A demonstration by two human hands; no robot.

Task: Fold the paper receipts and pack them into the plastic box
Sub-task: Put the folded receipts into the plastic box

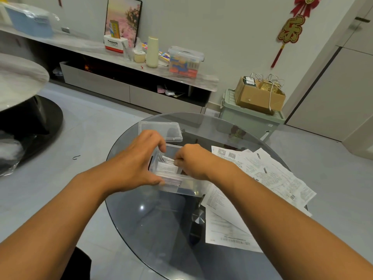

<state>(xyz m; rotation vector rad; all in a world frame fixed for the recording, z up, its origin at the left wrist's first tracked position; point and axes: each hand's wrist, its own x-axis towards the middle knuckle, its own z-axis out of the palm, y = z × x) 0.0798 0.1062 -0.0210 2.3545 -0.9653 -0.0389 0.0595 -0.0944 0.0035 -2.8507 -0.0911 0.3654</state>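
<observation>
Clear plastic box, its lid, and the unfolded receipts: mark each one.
clear plastic box [187, 185], head view, on its near wall.
lid [159, 128], head view, on its flat top panel.
unfolded receipts [272, 174], head view, on the middle of the spread sheets.

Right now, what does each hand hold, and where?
Left hand grips the plastic box across its left end; right hand pinches a folded receipt by its edge.
</observation>
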